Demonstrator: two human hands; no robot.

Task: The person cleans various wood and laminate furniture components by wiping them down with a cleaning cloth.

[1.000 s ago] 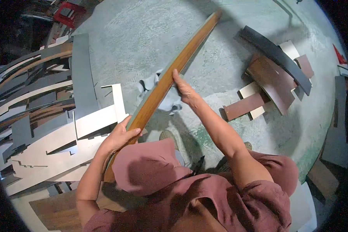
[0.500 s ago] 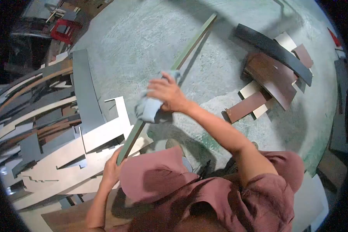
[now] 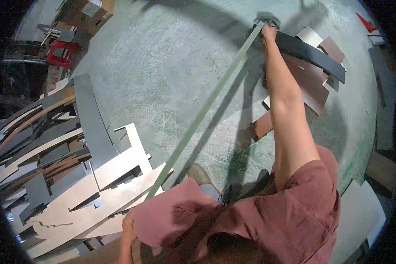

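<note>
A long, narrow pale green strip runs slantwise above the floor, from beside my knee to the far upper right. At its far end my right hand is closed on a bunched grey-blue cloth, which lies against the strip's tip. My left hand is low beside my knee, in line with the strip's near end. The knee hides most of its fingers and that end of the strip, which stays raised at this side.
Cut white panels and dark strips are heaped at left. Brown boards and a curved black piece lie at right. A red stool and a cardboard box stand at the upper left.
My right hand and the cloth have slid from the strip's middle out to its far end. The strip's far end has swung right, and my left hand has moved lower.
</note>
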